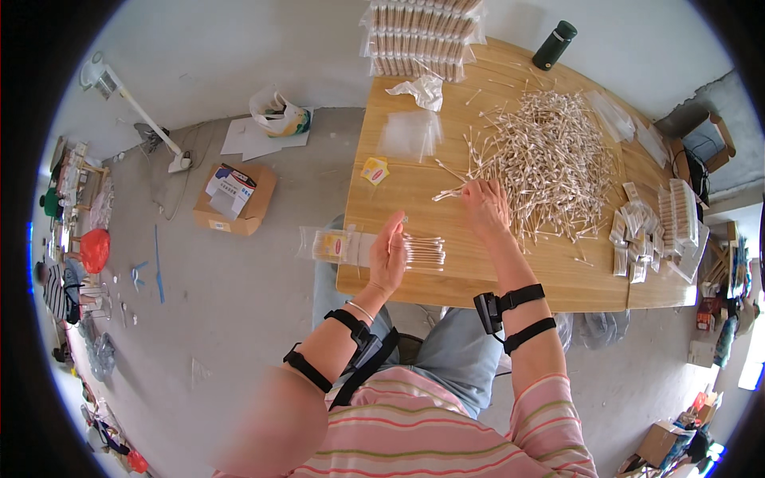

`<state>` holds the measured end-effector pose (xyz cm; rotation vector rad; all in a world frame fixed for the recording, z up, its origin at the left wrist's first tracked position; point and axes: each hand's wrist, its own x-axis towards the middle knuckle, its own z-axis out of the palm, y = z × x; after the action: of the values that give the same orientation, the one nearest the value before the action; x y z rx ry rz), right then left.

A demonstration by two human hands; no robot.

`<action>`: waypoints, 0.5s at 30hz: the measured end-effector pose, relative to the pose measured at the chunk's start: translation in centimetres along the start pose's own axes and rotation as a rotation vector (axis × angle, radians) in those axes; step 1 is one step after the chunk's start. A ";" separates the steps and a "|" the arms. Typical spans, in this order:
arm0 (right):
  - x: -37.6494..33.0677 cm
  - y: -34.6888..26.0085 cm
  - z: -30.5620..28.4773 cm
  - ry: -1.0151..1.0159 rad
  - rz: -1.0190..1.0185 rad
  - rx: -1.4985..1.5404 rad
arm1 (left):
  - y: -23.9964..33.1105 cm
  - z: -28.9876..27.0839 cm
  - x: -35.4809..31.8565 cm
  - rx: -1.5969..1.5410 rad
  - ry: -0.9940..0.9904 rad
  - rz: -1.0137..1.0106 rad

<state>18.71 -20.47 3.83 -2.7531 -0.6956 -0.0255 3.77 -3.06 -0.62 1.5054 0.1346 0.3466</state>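
My left hand (388,253) is closed around a clear plastic bag (358,248) near the table's front left edge. Inside the bag's left end shows a yellow and red label card (330,245). A row of cotton swabs (425,253) sticks out from the bag past my fingers to the right. My right hand (487,207) is at the left edge of a large heap of loose cotton swabs (554,163), fingers curled downward. Several swabs (451,193) jut out left from beneath its fingers; the fingertips are partly hidden.
Flat clear bags (410,135), yellow label cards (374,170) and crumpled plastic (422,92) lie left of the heap. Stacked filled packs (422,40) stand at the back, beside a dark green bottle (555,45). Small white packs (637,227) sit at right. A cardboard box (235,199) is on the floor.
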 end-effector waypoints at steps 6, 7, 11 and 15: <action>-2.0 -3.7 0.6 -0.057 -0.185 0.096 | 0.0 -0.1 -0.1 0.016 0.011 0.000; -2.5 -4.0 1.0 -0.028 -0.209 0.172 | -0.1 0.0 -0.1 0.017 0.013 0.002; -3.5 -3.6 2.0 0.179 -0.035 0.356 | -0.2 0.6 0.0 0.049 0.085 0.057; -5.1 -3.4 2.2 0.127 -0.004 0.326 | -0.1 0.4 0.0 0.030 0.079 0.047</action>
<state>12.56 -19.35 2.21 -2.4152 -0.6114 -0.0805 3.93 -3.43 -0.71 1.5270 0.1676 0.4439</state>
